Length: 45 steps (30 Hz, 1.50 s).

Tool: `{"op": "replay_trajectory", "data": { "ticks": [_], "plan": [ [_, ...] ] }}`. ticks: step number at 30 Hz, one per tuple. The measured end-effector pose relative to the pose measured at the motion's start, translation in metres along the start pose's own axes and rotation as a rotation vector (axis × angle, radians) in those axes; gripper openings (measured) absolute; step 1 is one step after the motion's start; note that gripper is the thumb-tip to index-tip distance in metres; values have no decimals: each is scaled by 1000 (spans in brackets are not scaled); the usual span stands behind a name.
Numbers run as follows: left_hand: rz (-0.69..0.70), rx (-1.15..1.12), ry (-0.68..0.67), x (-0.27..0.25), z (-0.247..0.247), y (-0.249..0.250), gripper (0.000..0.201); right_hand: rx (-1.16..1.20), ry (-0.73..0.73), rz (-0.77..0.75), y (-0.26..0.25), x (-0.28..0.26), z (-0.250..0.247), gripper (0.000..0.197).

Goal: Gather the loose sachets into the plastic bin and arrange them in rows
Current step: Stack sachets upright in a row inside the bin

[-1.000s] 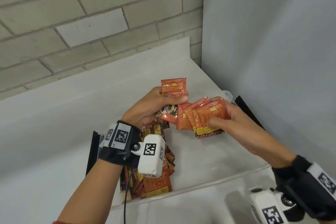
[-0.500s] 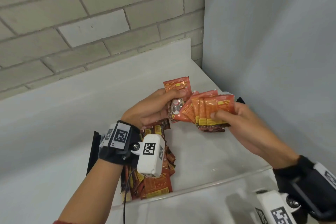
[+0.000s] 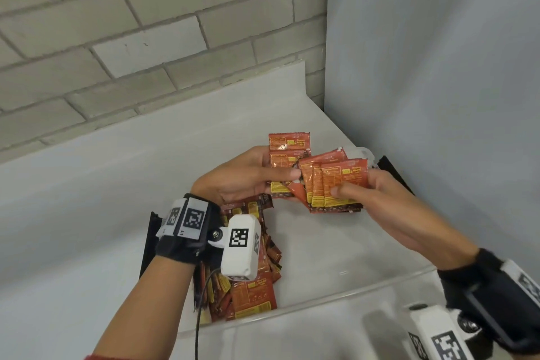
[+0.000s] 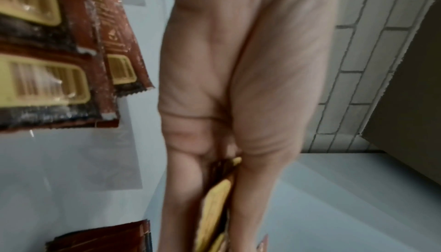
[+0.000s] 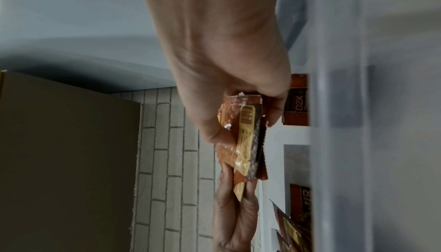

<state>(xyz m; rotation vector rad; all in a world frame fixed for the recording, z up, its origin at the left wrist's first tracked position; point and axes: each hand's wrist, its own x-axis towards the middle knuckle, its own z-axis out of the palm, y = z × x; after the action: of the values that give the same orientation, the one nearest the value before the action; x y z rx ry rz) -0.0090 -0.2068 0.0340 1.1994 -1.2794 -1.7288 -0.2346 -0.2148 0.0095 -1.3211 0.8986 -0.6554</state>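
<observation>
Squaring the fanned sachets (image 3: 336,184) pinched in the right hand (image 3: 388,207) with the few sachets (image 3: 287,161) gripped in the left hand (image 3: 242,178), above the plastic bin (image 3: 336,298), edges should be aligned before a row is laid.

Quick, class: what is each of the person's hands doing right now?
Left hand: pinches a few sachets.
Right hand: grips a fanned stack of sachets.

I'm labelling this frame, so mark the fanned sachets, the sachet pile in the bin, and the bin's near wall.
fanned sachets (image 3: 342,181): head view, front face of the foremost sachet.
sachet pile (image 3: 254,298): head view, topmost orange sachet at the near end.
plastic bin (image 3: 336,295): head view, clear near rim.
</observation>
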Motion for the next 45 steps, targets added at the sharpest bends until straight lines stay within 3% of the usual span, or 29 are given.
{"op": "replay_trajectory", "data": {
  "ticks": [4, 12, 19, 21, 27, 31, 34, 37, 41, 45],
  "plan": [
    [22, 7, 58, 3, 2, 0, 36, 12, 11, 14, -1, 2, 1, 28],
    [74, 154, 23, 3, 12, 2, 50, 189, -57, -14, -4, 1, 3, 32],
    [221, 343, 32, 7, 27, 8, 76, 341, -50, 50, -3, 4, 1, 52],
    [211, 389, 53, 10, 30, 10, 75, 347, -64, 45, -3, 3, 1, 49],
    [126, 540, 61, 17, 37, 11, 104, 351, -54, -6, -4, 1, 1, 41],
    [178, 536, 86, 18, 39, 18, 105, 374, -31, -26, -2, 3, -2, 48],
    [175, 407, 6, 19, 35, 19, 104, 440, -55, -58, -1, 4, -5, 64],
    [191, 321, -81, 18, 41, 18, 104, 438, -89, -90, -3, 2, -5, 38],
    [193, 267, -164, 19, 48, 19, 100, 418, -176, -136, -4, -1, -5, 48],
    [221, 297, -169, 20, 51, 22, 97, 425, -208, -161, -5, -2, -4, 39]
  ]
}}
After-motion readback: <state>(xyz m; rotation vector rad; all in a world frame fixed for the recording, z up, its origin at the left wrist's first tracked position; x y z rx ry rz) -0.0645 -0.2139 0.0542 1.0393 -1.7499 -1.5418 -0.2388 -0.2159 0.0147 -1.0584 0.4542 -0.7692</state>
